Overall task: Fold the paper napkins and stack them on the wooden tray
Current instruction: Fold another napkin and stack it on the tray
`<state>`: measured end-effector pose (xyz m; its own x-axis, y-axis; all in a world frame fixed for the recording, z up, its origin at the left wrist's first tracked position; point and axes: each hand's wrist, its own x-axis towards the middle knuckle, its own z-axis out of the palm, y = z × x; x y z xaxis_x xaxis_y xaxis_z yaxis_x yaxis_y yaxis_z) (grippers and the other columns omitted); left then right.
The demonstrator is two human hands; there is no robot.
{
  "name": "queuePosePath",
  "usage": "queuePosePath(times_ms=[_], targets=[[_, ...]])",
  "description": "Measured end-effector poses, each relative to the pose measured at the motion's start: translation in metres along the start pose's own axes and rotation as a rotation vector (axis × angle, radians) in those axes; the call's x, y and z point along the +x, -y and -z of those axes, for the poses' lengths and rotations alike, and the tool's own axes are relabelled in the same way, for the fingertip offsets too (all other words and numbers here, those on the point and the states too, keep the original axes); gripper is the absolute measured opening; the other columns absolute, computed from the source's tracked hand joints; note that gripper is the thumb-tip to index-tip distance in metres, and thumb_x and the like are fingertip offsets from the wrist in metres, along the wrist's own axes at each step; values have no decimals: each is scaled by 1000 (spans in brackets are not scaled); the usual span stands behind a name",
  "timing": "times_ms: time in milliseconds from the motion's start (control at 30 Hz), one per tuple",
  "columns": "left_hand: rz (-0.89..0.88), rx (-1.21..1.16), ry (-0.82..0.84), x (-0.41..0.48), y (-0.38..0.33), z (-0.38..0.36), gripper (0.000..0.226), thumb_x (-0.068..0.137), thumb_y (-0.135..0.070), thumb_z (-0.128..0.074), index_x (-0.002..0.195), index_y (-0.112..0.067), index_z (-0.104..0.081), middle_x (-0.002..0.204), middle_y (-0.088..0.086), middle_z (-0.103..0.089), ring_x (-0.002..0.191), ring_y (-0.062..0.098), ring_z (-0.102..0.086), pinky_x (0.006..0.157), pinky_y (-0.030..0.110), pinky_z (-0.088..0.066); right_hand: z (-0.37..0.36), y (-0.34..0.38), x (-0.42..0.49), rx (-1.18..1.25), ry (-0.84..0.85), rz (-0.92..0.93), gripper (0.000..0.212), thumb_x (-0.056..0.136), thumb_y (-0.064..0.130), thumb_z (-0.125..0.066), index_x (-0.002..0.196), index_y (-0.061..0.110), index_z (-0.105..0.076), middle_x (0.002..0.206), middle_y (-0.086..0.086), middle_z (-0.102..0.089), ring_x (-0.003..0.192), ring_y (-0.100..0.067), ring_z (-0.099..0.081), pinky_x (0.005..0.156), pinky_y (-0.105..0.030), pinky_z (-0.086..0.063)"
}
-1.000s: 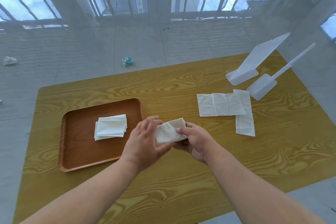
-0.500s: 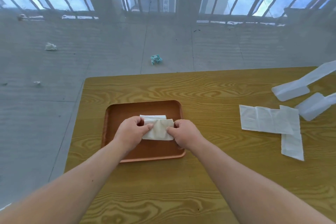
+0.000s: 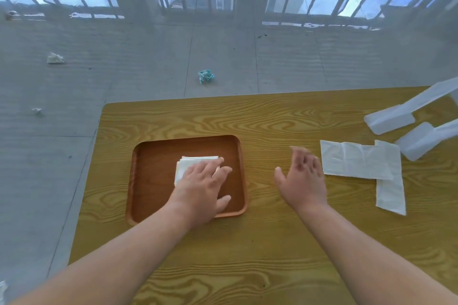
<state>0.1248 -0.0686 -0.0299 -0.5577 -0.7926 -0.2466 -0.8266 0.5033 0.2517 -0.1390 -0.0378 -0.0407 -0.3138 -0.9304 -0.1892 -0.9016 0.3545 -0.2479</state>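
**Desk:** While the left hand (image 3: 199, 184) lies flat on the folded napkins (image 3: 184, 164) in the wooden tray (image 3: 153, 181), what has just changed?

**Photographer:** Head view, the only one. Half a second ago both hands were lowering a folded napkin onto the pile. Now it is down, and the left hand presses it with fingers spread, gripping nothing. The right hand (image 3: 301, 176) has let go and is blurred in motion above the tabletop (image 3: 247, 255), fingers apart and empty, partway between the tray and the unfolded napkins (image 3: 357, 161).

**Desk:** And what does that mean for the job?

**Photographer:** One more napkin is stacked. Two flat sheets remain at the right, overlapping in an L, near two white plastic stands (image 3: 389, 119). My reading is that the right hand is heading for the nearer sheet. How many lie in the pile cannot be counted under the palm.

**Desk:** Anything else?

**Photographer:** Crumpled scraps on the floor (image 3: 205, 76) beyond the tabletop.
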Motion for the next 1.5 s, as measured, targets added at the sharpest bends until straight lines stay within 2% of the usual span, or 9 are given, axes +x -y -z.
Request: queuePosePath(times_ms=[133, 267, 533, 733, 933, 1067, 1200, 1400, 1500], targets=[[-143, 56, 53, 16, -47, -14, 72, 96, -64, -44, 157, -28, -29, 169, 0, -22, 152, 22, -18, 125, 44, -12, 16, -74, 2, -68, 112, -187, 79, 102, 51, -39, 162, 14, -3, 172, -21, -13, 159, -38, -11, 128, -53, -14], [-203, 108, 85, 30, -80, -28, 71, 97, -63, -42, 157, -29, -27, 169, 0, -21, 152, 21, -18, 126, 45, -11, 16, -91, -16, -75, 264, -113, 76, 105, 52, -35, 165, 16, -6, 174, -18, -9, 159, -35, -11, 128, -52, -17], [-296, 189, 129, 50, -115, -37, 68, 93, -50, -51, 154, -26, -32, 166, 1, -28, 150, 23, -23, 124, 44, -17, 6, -65, -69, 15, 319, 370, 46, 96, 23, -46, 141, 20, -53, 135, 0, -61, 122, -24, -53, 106, -38, -43], [-365, 276, 205, 50, -127, -43, 49, 93, -48, -54, 135, -25, -51, 139, 1, -52, 123, 24, -51, 104, 42, -43, 14, -90, -76, 81, 338, 339, 35, 98, 18, -42, 127, 19, -61, 120, -1, -70, 116, -22, -58, 98, -38, -48], [-493, 339, 146, 48, -143, -48, 25, 100, -33, -44, 113, -20, -61, 108, 1, -64, 95, 24, -61, 85, 40, -44, 14, -101, -82, 134, 319, 333, 37, 97, 28, -51, 133, 22, -58, 131, 4, -65, 121, -19, -57, 100, -37, -50], [-425, 271, 162, 49, -150, -43, 26, 100, -37, -43, 112, -23, -61, 109, -2, -64, 101, 21, -59, 90, 38, -44, 9, -98, -87, 51, 285, 385, 48, 89, 35, -58, 135, 24, -55, 130, 3, -59, 117, -21, -52, 102, -37, -47], [-257, -38, 177, 46, -149, -35, 27, 87, -53, -46, 100, -33, -58, 100, -13, -63, 99, 14, -58, 88, 34, -46, 8, -97, -86, 34, 232, 326, 26, 93, 24, -50, 115, 22, -64, 113, 2, -64, 105, -23, -53, 95, -41, -47], [-102, -158, 166, 47, -138, -27, 52, 79, -63, -57, 122, -34, -52, 116, -16, -59, 111, 11, -54, 92, 33, -48, 23, -93, -70, 211, 198, 160, 19, 96, 29, -50, 86, 17, -61, 83, 2, -66, 81, -24, -57, 80, -45, -50], [-56, -126, 21, 49, -136, -27, 39, 91, -48, -55, 123, -26, -56, 118, -8, -60, 112, 18, -57, 92, 35, -50, 25, -91, -64, 247, 91, 93, 25, 96, 32, -53, 115, 20, -65, 109, 5, -66, 105, -21, -58, 94, -37, -48]])
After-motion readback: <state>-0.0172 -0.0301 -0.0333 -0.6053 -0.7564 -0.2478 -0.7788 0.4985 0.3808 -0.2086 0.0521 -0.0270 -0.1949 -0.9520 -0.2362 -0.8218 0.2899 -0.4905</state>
